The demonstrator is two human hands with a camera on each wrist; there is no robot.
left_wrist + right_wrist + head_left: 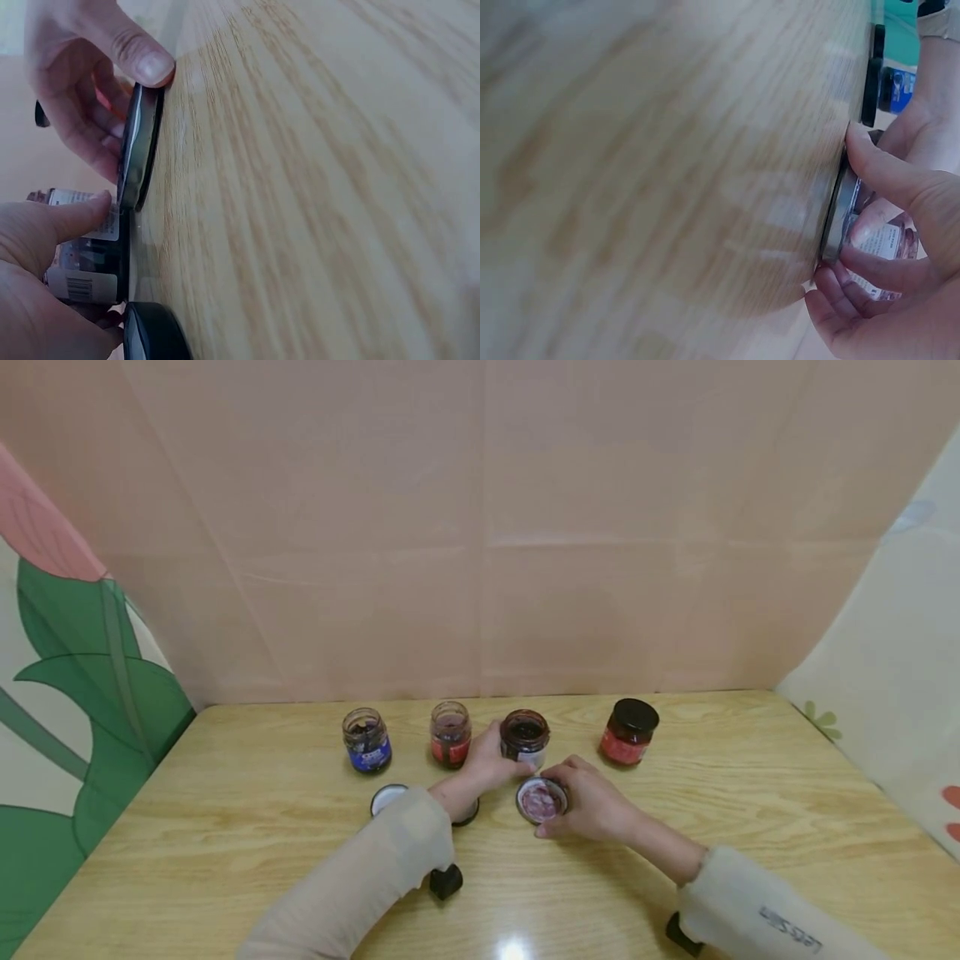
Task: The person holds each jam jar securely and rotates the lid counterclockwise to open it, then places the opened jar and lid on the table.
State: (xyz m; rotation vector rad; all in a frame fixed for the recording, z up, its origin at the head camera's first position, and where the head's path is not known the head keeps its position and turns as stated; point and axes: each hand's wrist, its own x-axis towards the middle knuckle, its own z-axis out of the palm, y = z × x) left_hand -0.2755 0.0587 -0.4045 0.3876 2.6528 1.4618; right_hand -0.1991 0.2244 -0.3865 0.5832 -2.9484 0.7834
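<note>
My left hand (pixel 491 766) grips an open glass jar (pixel 525 737) of dark jam at its left and near side. The jar stands upright, its pale label showing in the left wrist view. Just in front of it lies a jar lid (pixel 540 800), inner side up and smeared with reddish jam. My right hand (pixel 596 803) holds this lid by its rim, thumb on the near edge and fingers on the far edge. In the right wrist view, the lid's edge (pixel 840 214) sits at the tabletop between thumb and fingers.
Left of the gripped jar stand an open red-labelled jar (pixel 451 737) and an open blue-labelled jar (pixel 367 743). A closed jar with a black lid (pixel 630 733) stands to the right. A white-lined lid (pixel 388 797) and another lid (pixel 470 813) lie partly behind my left forearm.
</note>
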